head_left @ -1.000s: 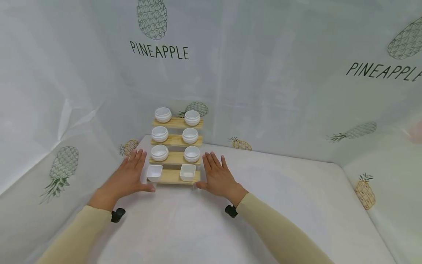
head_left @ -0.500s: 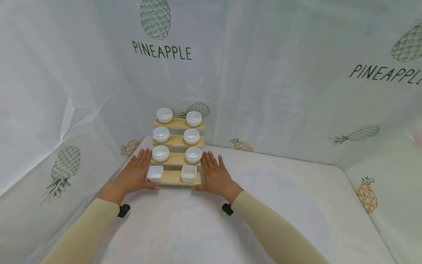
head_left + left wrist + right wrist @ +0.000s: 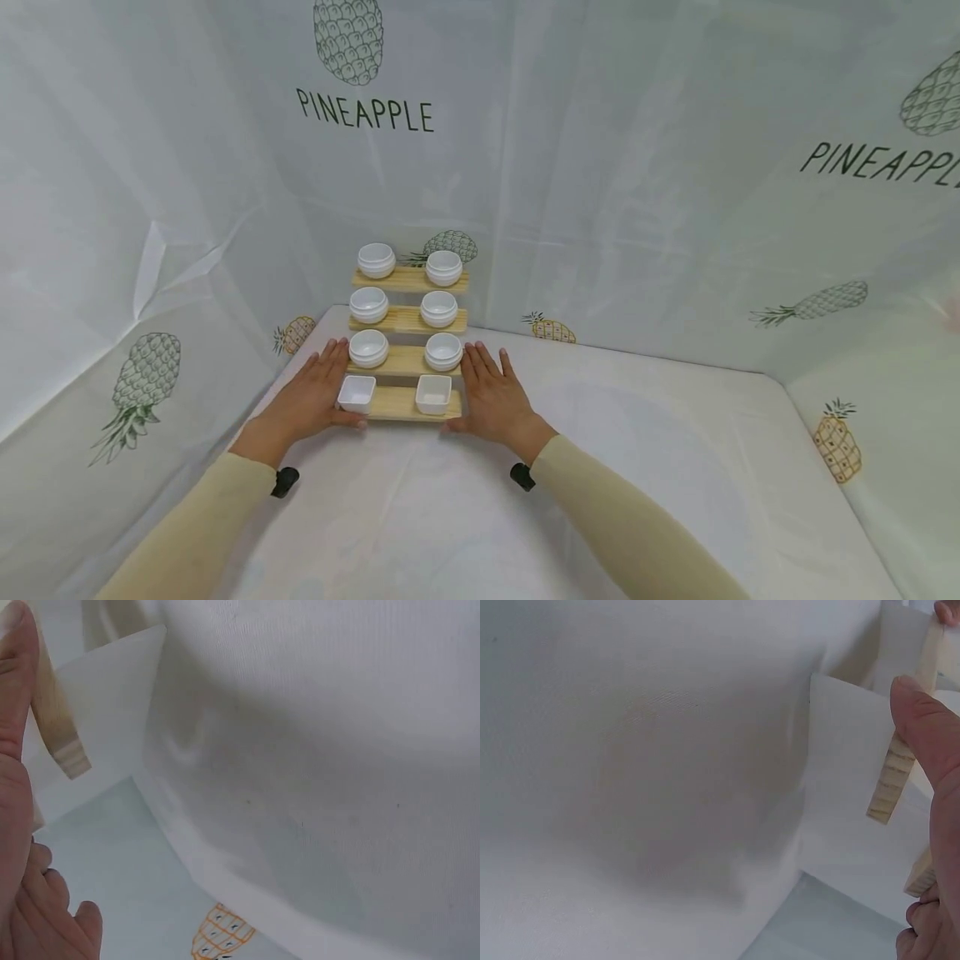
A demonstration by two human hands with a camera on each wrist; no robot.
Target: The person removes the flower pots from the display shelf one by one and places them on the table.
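A tiered stand with pale wooden shelves (image 3: 393,403) and white side panels (image 3: 112,697) stands near the back left of the table. Several small round white bowls (image 3: 368,348) sit in pairs on its upper shelves. The lowest shelf carries two square white bowls, one at the left (image 3: 357,394) and one at the right (image 3: 433,395). My left hand (image 3: 309,400) lies along the stand's left side, fingers straight, thumb at the lowest shelf's front edge. Mirroring it, my right hand (image 3: 495,404) lies along the right side with its thumb at the front right corner.
A white cloth covers the table (image 3: 637,467). Behind the stand hangs a white curtain (image 3: 600,208) printed with pineapples, and it continues down the left and right sides. Both wrists wear small black cameras, such as the right one (image 3: 522,477).
Both hands have moved inward against the sides of the stand, the left one rightward most clearly. The stand and bowls appear slightly further right in the head view.
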